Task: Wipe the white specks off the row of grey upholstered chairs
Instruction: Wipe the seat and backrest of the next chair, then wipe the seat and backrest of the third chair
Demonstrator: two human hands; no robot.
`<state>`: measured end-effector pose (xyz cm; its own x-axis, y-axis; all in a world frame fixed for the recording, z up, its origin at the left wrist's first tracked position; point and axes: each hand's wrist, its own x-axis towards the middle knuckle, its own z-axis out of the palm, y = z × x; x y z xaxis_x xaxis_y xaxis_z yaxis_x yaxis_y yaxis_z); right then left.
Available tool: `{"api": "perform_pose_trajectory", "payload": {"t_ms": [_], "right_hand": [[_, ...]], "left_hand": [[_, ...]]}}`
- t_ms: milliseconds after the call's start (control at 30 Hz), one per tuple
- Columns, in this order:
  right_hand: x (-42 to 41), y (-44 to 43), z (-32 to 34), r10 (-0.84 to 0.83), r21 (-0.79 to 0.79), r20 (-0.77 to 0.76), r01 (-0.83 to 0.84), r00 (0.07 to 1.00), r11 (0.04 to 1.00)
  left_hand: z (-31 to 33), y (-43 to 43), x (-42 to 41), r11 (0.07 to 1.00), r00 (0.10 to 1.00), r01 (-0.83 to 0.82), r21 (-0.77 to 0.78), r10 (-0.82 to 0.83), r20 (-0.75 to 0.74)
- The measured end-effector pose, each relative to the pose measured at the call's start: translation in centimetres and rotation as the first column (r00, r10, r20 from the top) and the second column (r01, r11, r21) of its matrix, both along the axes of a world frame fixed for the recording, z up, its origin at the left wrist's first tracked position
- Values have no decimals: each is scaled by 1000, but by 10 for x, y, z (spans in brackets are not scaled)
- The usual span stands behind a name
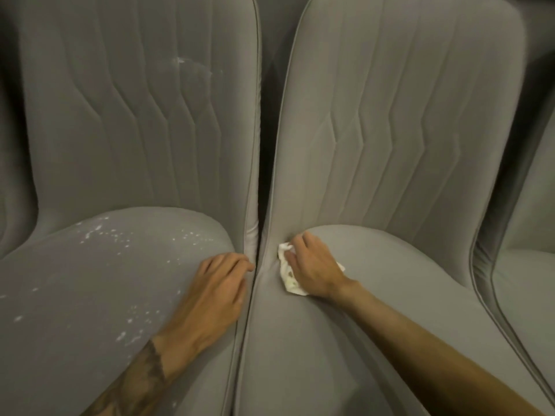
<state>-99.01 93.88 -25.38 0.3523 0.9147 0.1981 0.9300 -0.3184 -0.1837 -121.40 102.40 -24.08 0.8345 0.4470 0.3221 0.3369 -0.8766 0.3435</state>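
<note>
**Cloth pressed into the seat corner, specks waiting next door**

The right hand (312,270) lies palm down on a crumpled white cloth (288,273), its fingers (295,246) curled over the upper end and pinning it against the seat of the right-hand chair (375,310). The cloth shows at the fingertips, along the thumb side and as a small corner past the knuckles; brownish marks stain its lower part. It sits at the rear left corner of that seat, just where the cushion meets the backrest (390,130), near the gap between the two chairs.

The left hand (219,286) holds nothing: it rests flat with fingers loosely spread on the right edge of the left-hand chair (90,295), fingertips reaching the gap. A dark tattoo (141,382) covers the forearm.

The white specks (99,235) lie on the left chair's seat, scattered across its rear and middle, well apart from the cloth. A fainter white smear (186,64) marks that chair's backrest high up. Part of another grey chair (528,280) shows at the right edge.
</note>
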Motion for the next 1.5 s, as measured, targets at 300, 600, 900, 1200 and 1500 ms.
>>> {"api": "perform_pose_trajectory", "payload": {"t_ms": [300, 600, 900, 1200, 1500], "right_hand": [[-24, -34, -5, -74, 28, -89, 77, 993, 997], [113, -62, 6, -730, 109, -245, 766, 638, 634], [135, -39, -12, -511, 34, -100, 516, 854, 856], [89, 6, -12, -325, 104, -84, 333, 942, 937], [50, 26, -8, -362, 85, -125, 373, 924, 924]], "left_hand": [[-2, -16, -22, 1000, 996, -27, -3, 27, -84], [0, -16, -14, 997, 994, -65, -39, 62, -85], [-8, -13, -5, 993, 991, -114, -3, 114, -72], [4, -12, 17, 984, 974, -177, -32, 170, -148], [1, -2, 10, 992, 987, -124, -23, 121, -107]]}}
